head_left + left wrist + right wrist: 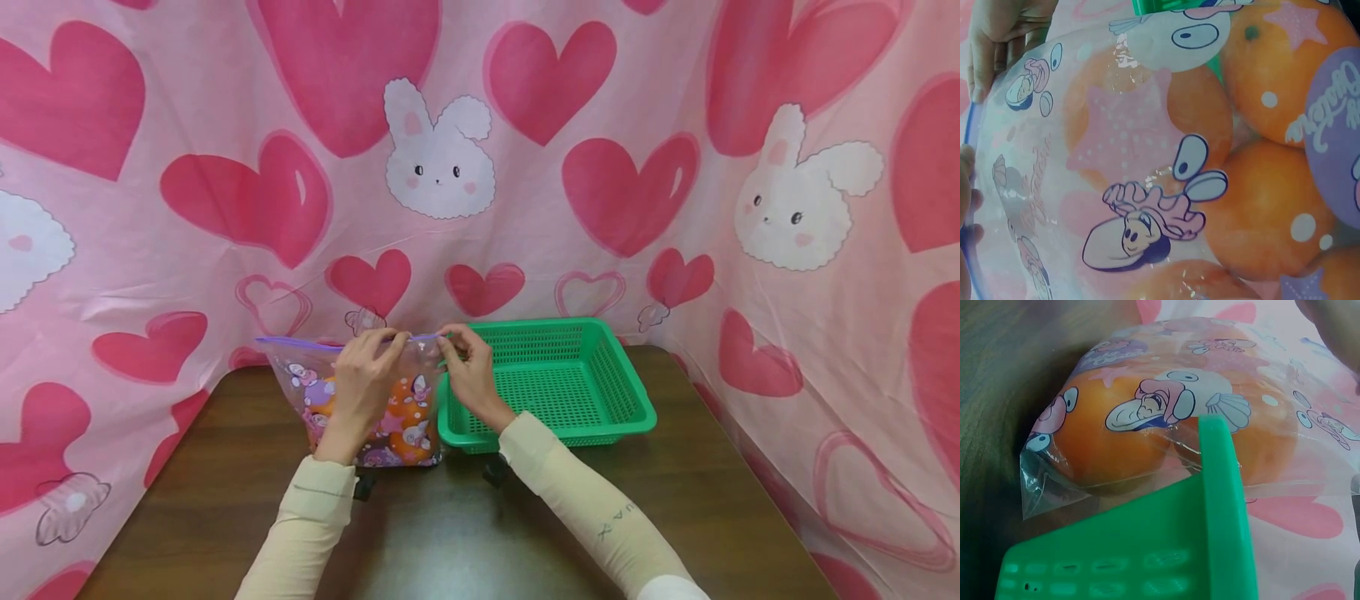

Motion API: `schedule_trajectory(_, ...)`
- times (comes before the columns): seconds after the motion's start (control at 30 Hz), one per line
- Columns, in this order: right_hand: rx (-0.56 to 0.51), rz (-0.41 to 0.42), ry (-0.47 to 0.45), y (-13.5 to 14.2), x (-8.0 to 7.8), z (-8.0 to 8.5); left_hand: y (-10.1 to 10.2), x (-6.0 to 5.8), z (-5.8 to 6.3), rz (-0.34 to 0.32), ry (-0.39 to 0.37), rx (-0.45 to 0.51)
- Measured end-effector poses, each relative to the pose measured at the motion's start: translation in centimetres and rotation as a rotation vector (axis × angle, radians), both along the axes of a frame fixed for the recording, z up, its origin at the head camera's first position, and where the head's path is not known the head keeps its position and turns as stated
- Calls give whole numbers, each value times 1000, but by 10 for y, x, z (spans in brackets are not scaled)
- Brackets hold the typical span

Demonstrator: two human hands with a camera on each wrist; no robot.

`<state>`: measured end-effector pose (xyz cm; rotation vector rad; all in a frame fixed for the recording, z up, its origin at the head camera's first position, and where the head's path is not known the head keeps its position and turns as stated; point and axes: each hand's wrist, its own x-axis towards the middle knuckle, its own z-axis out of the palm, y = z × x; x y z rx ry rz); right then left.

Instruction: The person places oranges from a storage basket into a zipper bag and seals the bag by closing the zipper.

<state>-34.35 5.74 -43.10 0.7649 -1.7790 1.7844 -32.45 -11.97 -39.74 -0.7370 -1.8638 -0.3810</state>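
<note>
A clear zip bag (412, 417) printed with cartoon shells and pink stars stands upright on the table, left of centre. Several round orange fruits, like oranges (1266, 212), fill its lower part. Along the top runs a purple zip strip (296, 342). My left hand (363, 375) pinches this strip near the middle. At its right end, my right hand (472, 371) grips the strip between thumb and fingers, close beside the other hand. The left wrist view shows fingers of both hands along the strip.
A green plastic basket (551, 437) with slotted walls stands right beside the bag, under my right forearm; its rim overlaps the bag in the right wrist view. The brown wooden table (420, 542) meets a pink heart-print curtain (525, 225) at the back and sides.
</note>
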Motion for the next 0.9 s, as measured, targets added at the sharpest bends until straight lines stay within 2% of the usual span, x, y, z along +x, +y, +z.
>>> schedule_trajectory(0.4,2,-13,-41,-1,-1,0,-13,-2,-1,6,47,35)
schedule_trajectory(0.7,0,11,-36,0,18,21,-22,-1,-2,3,48,24)
schedule_trajectory(0.9,2,4,-16,-1,19,22,-28,0,-3,23,57,17)
